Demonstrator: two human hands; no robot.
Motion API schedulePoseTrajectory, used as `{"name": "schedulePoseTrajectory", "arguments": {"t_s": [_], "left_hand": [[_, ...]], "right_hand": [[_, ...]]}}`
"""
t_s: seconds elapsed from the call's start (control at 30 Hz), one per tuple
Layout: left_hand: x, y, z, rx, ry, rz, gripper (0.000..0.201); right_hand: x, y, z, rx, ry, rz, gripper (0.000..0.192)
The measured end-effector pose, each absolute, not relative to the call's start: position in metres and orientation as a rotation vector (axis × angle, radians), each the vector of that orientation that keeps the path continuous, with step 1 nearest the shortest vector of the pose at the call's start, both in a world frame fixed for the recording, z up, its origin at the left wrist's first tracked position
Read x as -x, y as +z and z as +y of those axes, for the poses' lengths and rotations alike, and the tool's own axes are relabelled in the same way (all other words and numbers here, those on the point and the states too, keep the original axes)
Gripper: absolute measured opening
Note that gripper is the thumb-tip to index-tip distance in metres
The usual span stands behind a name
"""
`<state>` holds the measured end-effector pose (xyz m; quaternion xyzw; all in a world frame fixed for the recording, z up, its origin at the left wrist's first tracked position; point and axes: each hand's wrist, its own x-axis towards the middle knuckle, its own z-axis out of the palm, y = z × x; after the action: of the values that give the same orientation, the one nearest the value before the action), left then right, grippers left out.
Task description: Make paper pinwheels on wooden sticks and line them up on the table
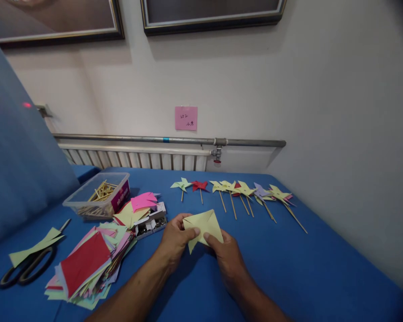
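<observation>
Between my two hands is a pale yellow paper square point(204, 223) with slits cut in from its corners. My left hand point(177, 235) pinches its left side, thumb on top. My right hand point(226, 255) grips the lower right part, the thumb pressing near the middle. The fingers beneath the paper are hidden. Just left of my left hand sit small white boxes point(151, 225) of dark metal bits, too small to name. Beside them lie cut paper squares, a bright pink one point(143, 201) and a yellow one point(130, 217).
A stack of coloured paper point(85, 264) lies at the left, near black-handled scissors point(36, 266) under a folded yellow sheet point(36, 247). Behind stands a clear plastic tub point(97, 208) of wooden sticks. Several finished paper pinwheels point(245, 190) line the back right of the blue table point(305, 277).
</observation>
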<state>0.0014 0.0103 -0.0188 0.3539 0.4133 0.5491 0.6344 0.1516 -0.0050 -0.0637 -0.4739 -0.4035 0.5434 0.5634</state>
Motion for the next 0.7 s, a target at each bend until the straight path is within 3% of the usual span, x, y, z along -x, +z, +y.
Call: {"name": "schedulePoseTrajectory", "arguments": {"t_s": [0.3, 0.57, 0.7], "left_hand": [[0.007, -0.025, 0.019, -1.001, 1.168, 1.089, 0.049], [-0.001, -0.017, 0.013, -0.700, 1.326, 0.995, 0.057], [-0.009, -0.018, 0.008, -0.628, 1.378, 0.968, 0.057]], "right_hand": [[-0.153, -0.054, -0.007, 1.144, 1.290, -1.084, 0.042], [-0.137, -0.047, -0.019, 0.761, 1.427, -0.905, 0.058], [-0.128, -0.058, -0.015, 0.731, 1.376, -0.868, 0.054]]}}
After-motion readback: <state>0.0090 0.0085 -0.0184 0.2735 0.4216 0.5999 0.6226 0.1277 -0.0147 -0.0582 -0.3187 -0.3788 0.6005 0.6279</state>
